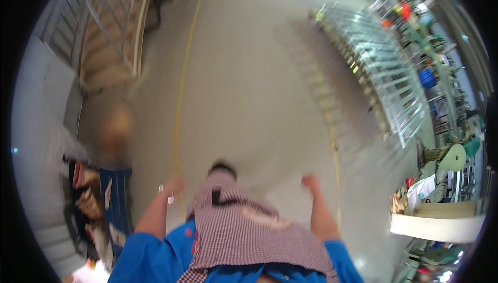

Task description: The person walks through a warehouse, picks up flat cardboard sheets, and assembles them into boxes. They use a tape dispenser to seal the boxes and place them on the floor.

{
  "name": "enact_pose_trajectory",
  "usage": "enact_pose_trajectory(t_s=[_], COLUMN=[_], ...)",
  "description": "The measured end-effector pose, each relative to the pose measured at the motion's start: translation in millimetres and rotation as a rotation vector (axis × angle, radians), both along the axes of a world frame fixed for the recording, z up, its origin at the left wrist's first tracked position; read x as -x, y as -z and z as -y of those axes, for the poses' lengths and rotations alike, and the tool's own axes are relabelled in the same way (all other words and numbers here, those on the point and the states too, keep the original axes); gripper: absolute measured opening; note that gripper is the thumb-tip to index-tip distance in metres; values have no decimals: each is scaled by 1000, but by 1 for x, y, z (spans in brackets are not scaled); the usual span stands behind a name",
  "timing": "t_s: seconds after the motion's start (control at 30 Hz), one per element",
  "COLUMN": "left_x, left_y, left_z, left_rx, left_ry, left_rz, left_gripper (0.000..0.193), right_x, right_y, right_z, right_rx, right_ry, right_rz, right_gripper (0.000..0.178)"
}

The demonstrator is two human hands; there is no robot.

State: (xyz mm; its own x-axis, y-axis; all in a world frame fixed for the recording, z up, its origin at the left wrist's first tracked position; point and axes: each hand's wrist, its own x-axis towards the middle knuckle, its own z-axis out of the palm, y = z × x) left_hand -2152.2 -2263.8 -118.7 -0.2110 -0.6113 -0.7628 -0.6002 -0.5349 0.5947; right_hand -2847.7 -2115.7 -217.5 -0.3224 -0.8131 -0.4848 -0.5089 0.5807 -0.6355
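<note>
Both my arms hang forward over the floor, out of blue sleeves. My left hand [174, 185] is at the lower left, smeared by motion, beside a yellow floor line. A small white or silvery band-like thing [166, 194] shows at its wrist. My right hand [310, 181] is out to the right, near the other yellow line, with its fingers too blurred to make out. Neither hand visibly touches anything. Between them hangs my small-checked apron [249, 239]. One dark shoe [222, 168] shows ahead of it.
A grey floor [249, 75] runs ahead between yellow lines. At the right stands a long metal rack [378, 65] with many bars, with a rounded pale table [436, 228] nearer. A railed wooden-decked cart [109, 44] is at the far left; dark blue cloth [115, 200] lies nearer.
</note>
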Motion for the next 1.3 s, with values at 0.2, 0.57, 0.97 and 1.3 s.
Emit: enact_pose_trajectory(t_s=[0.2, 0.57, 0.97, 1.3], left_x=[-13, 68, 211, 55], left_y=[-37, -51, -54, 86], left_z=[43, 487, 880, 986], left_rx=[-276, -152, 270, -365], left_ry=[-416, -350, 140, -783], left_rz=[223, 244, 194, -21], left_gripper=[33, 30, 34, 12], right_x=[-102, -19, 41, 14], right_y=[-161, -158, -121, -149], right_z=[306, 381, 890, 1491], right_rx=[174, -562, -489, 158], right_ry=[90, 512, 380, -125], right_rz=[221, 273, 259, 387], right_gripper=[24, 18, 22, 23])
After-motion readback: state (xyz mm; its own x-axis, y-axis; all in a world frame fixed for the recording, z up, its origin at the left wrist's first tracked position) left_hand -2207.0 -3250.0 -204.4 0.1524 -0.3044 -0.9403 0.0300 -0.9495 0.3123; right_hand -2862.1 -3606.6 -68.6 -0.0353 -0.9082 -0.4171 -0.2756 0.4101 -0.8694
